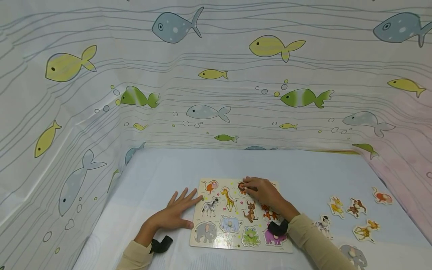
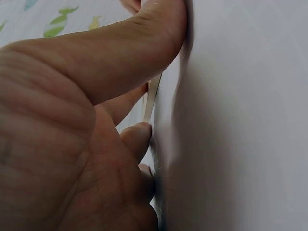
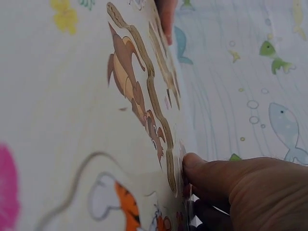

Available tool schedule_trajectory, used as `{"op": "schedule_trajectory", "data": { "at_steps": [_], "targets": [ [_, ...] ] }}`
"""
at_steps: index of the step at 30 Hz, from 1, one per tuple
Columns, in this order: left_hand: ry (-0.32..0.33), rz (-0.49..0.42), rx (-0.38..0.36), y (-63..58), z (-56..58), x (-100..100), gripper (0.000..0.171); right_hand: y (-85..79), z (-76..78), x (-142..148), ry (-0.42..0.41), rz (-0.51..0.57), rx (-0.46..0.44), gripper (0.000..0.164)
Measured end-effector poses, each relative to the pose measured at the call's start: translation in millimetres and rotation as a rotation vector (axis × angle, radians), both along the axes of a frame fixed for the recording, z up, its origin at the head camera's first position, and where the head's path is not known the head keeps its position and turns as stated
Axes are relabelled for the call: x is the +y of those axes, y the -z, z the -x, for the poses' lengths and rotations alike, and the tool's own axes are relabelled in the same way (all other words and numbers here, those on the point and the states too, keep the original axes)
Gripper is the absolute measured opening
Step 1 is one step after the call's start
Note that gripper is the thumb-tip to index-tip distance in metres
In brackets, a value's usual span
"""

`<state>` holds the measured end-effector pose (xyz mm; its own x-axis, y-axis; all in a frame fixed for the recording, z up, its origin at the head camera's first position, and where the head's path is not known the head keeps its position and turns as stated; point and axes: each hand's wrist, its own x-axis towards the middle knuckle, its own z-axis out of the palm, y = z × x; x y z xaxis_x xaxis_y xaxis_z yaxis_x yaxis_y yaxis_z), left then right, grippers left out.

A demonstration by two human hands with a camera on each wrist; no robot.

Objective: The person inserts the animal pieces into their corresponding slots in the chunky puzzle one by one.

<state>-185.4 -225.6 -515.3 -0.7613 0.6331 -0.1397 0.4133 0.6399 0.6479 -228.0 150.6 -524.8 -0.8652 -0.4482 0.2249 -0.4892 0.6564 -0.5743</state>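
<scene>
A wooden animal puzzle board [image 1: 233,245] lies on the table. My right hand [image 1: 264,191] is over its top edge, with thumb and fingers pinching at the lion piece [image 1: 241,187]; the fingers partly cover it. In the right wrist view the thumb [image 3: 211,173] is low beside the board, past the kangaroo slot [image 3: 127,77]. My left hand [image 1: 173,213] rests with spread fingers at the board's left edge, index fingertip by the zebra picture [image 1: 210,207]. Raised pieces, a blue hippo [image 1: 230,224], a frog [image 1: 251,237] and a purple animal [image 1: 274,238], sit in the board.
Right of the board lie several loose pieces: a monkey [image 1: 383,196], a kangaroo [image 1: 356,207], a giraffe [image 1: 366,230], a zebra [image 1: 324,225], an elephant [image 1: 353,255] and a yellow-orange animal [image 1: 336,206]. A fish-patterned curtain [image 1: 243,97] stands behind the table.
</scene>
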Motion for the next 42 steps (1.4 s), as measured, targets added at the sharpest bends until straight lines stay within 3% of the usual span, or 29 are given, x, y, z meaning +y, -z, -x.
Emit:
{"op": "schedule_trajectory", "data": {
  "at_steps": [8,13,18,24,29,33,37,42],
  "targets": [
    [-0.010,-0.001,-0.006,2.0,-0.1,-4.8,0.094,-0.7,5.2,-4.3,-0.019,-0.018,-0.061,0.036],
    [-0.032,-0.011,-0.025,1.7,-1.6,-8.3,0.094,-8.9,6.5,-9.2,-0.002,0.085,-0.116,0.044],
    [-0.043,-0.029,-0.025,2.4,-2.9,-8.7,0.094,-25.7,1.7,-8.1,0.026,0.187,-0.122,0.044],
    [-0.027,-0.029,-0.033,7.8,-4.5,-4.8,0.094,-50.0,-16.3,21.0,0.089,0.180,-0.103,0.043],
    [-0.013,-0.024,-0.025,8.1,-3.1,-2.2,0.094,-63.9,-29.7,73.9,0.231,0.110,-0.091,0.044],
    [0.001,-0.021,-0.020,6.9,-1.2,-1.1,0.095,-70.6,-41.9,128.2,0.403,0.071,-0.097,0.048],
    [0.009,-0.010,-0.022,5.6,0.1,-0.4,0.098,-71.4,-59.1,187.1,0.573,0.104,-0.139,0.052],
    [0.002,0.008,-0.014,1.5,2.5,-1.1,0.099,-63.1,-77.0,239.3,0.790,0.185,-0.270,0.061]
  ]
}}
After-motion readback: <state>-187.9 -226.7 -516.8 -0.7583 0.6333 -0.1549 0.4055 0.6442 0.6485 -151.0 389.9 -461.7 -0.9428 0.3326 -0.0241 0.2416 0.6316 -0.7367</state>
